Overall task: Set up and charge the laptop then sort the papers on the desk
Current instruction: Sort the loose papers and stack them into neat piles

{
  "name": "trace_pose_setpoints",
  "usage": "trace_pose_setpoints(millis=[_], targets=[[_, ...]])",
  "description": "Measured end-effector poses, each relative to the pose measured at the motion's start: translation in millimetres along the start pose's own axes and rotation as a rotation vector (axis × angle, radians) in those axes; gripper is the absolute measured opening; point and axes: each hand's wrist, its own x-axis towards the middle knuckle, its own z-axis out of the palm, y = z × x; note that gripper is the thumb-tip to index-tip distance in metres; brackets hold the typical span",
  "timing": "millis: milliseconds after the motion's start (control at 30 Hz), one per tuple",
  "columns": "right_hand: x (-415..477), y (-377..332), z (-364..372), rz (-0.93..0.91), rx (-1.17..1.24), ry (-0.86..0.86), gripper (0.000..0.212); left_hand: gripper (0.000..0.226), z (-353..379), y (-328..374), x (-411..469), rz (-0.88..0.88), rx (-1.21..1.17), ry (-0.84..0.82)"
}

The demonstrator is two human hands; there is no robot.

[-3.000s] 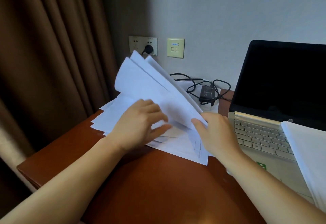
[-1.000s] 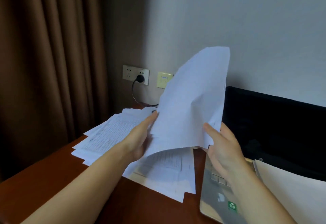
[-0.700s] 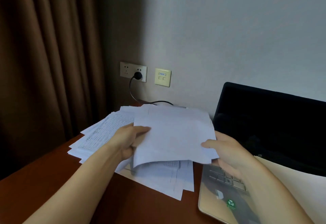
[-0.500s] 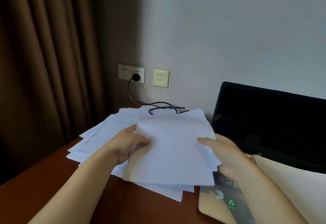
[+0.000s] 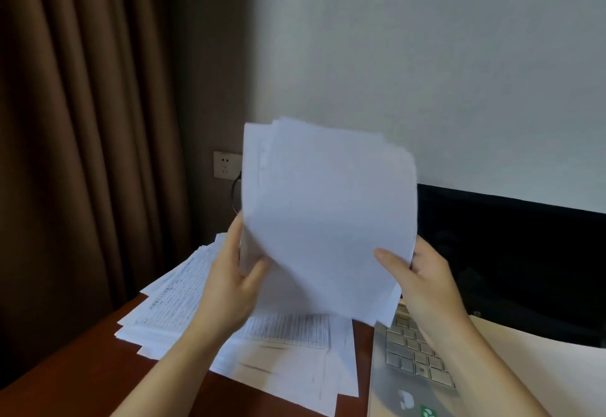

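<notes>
Sorting step: your left hand (image 5: 229, 288) and right hand (image 5: 423, 285) hold a sheaf of papers (image 5: 328, 213) upright at frame centre, fingers (image 5: 390, 262) curled round its side edges, above printed sheets (image 5: 183, 298) spread on the tabletop (image 5: 82, 370). Next, likely square it and lay it beside the laptop (image 5: 416, 351).

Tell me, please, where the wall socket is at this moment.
In the head view the socket sits on the wall left of centre, between the curtain and the held sheets, which hide its right part.
</notes>
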Motion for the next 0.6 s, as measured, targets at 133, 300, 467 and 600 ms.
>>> trace_pose_setpoints(millis=[133,300,467,600], targets=[[-1.2,6.4,6.4,0.043,-0.028,0.058,0.026,0.065,5.7,-1.9,-3.5,-0.079,-0.008,-0.02],[-1.8,0.0,13.3,-0.019,-0.075,0.09,0.031,0.059,11.9,1.3,-7.2,-0.045,0.017,0.066],[-4.1,-3.9,18.4,-0.051,-0.055,0.062,0.035,0.064,12.8,-2.1,-6.4,-0.026,-0.068,0.113],[-6.4,-1.4,20.0,0.008,-0.042,0.035,0.035,0.063,12.4,-4.0,-4.5,-0.052,-0.074,0.105]])
